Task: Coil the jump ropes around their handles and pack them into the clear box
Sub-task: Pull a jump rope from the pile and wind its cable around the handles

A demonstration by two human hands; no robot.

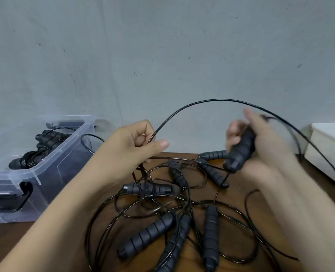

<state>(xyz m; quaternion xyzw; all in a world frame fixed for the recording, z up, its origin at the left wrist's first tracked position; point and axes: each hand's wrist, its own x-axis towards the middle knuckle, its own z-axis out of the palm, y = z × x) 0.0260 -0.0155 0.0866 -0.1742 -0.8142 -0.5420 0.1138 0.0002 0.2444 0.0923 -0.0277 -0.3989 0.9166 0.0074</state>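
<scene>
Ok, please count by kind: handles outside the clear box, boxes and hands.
Handles on the table: 7
Handle in the right hand: 1
Boxes: 2, clear box and white box
Hands: 2, left hand pinches a rope
Total: 12

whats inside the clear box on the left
Coiled black jump ropes with ribbed handles lie in the clear box. Its cloudy wall hides anything lower down, so their number is unclear.
</scene>
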